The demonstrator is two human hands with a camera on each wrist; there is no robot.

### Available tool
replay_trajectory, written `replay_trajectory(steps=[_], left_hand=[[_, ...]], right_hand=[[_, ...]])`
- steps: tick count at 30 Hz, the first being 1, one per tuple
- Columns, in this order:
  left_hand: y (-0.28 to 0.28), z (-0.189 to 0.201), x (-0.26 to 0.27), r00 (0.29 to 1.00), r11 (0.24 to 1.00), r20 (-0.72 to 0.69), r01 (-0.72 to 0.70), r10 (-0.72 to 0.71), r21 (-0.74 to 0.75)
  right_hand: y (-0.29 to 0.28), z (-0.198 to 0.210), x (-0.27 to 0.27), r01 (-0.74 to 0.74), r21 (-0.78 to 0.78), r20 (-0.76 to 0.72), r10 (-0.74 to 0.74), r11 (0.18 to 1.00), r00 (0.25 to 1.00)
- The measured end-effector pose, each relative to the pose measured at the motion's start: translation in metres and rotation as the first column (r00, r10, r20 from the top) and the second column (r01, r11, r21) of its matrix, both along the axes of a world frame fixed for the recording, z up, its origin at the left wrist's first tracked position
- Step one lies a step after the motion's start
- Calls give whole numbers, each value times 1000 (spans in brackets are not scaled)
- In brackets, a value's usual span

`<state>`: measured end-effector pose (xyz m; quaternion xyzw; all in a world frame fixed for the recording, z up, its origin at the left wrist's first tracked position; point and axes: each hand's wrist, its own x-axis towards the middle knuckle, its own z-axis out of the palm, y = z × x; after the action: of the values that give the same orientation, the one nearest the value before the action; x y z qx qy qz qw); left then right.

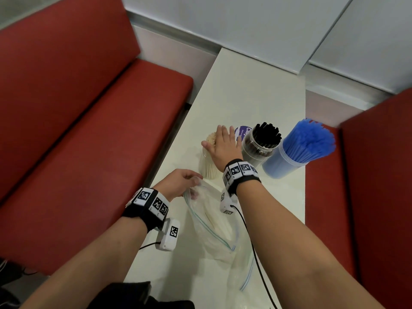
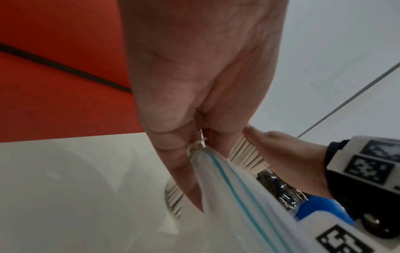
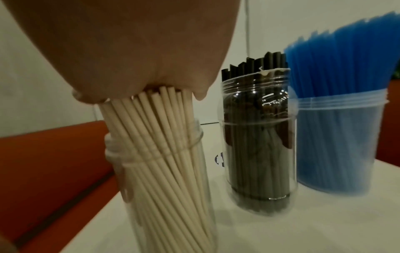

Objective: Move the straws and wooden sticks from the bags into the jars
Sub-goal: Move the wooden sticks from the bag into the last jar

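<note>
Three clear jars stand in a row on the white table (image 1: 256,85). The left jar (image 1: 206,168) (image 3: 164,188) is packed with pale wooden sticks (image 3: 155,123). My right hand (image 1: 224,144) lies flat on the stick tops, palm (image 3: 138,51) pressing down, fingers straight. The middle jar (image 1: 259,144) (image 3: 259,154) holds black straws, the right jar (image 1: 287,161) (image 3: 339,145) blue straws. My left hand (image 1: 181,182) (image 2: 194,102) pinches the zip edge of a clear bag (image 1: 211,217) (image 2: 227,179) that lies on the table with pale sticks showing through it.
Red bench seats (image 1: 78,130) flank the table on the left and right (image 1: 379,197). A purple-and-white lid or label (image 1: 244,131) sits behind the jars. More clear zip bags (image 1: 240,270) lie crumpled near the table's front. A black cable (image 1: 256,253) runs from my right wrist.
</note>
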<state>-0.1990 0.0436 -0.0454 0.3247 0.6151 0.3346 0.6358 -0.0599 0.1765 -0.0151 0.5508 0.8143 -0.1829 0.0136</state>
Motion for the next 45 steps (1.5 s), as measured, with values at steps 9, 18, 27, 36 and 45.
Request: replay_trajectory(steps=[9,18,27,36,45], left_hand=[[-7,6,8,999,997,-40,9,-6,71],[-20,7,28,928,988,-340,147,-151,-39],[-34,-1,62,589,908,-698,349,-406,-233],[-34,-13,47,918,972,-357,100,-172,-211],[-39,-16,43,674,902,-600,298,-430,-312]], right_hand=[[-51,57,17,52,-334,-524,-231,941,820],[-151,-64,14,161,-431,237,-61,888,970],[-175,-112,22,85,-362,193,-15,928,981],[-183,-114,39,99,-310,192,-40,946,981],[-185,-113,64,184,-447,100,-155,875,983]])
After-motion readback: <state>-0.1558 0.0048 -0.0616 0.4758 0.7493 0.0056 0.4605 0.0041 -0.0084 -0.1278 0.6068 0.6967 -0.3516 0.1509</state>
